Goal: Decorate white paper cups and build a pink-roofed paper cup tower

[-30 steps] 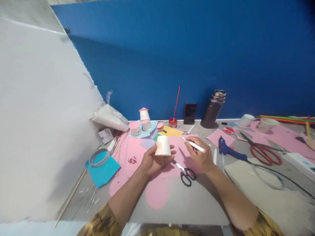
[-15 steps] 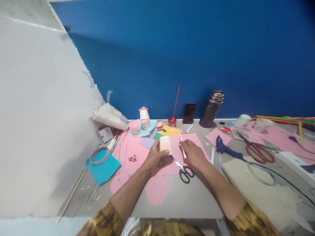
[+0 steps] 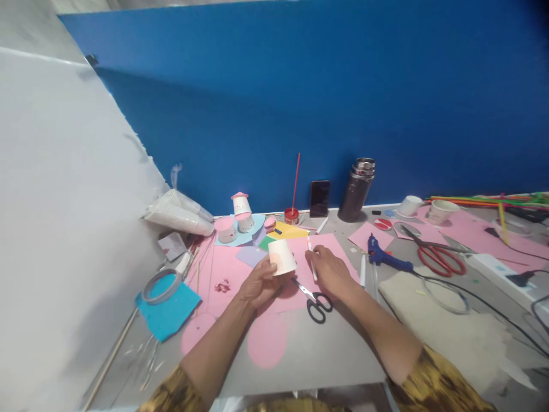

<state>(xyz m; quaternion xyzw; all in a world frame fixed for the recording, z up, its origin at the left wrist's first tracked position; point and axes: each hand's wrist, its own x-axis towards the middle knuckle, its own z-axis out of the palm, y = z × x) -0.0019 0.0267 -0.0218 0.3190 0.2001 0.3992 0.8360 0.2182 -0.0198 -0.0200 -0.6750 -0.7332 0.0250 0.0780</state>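
Observation:
My left hand grips a plain white paper cup, bottom end up and slightly tilted, above the pink paper. A slim white marker is between the fingertips of my right hand, low over the same pink sheet. Black-handled scissors lie between my hands, their blade tips partly hidden near my left hand. Two pink paper circles, one of them a clear disc, lie toward the front edge.
Decorated cups stand stacked at the back. A flask and phone stand by the blue wall. On the right are a glue gun, red-handled scissors and a power strip. Tape lies on blue paper at left.
The view has swung slightly right, so everything sits further left. My left hand has turned the cup a little, and it now tilts more. The marker stays in my right hand.

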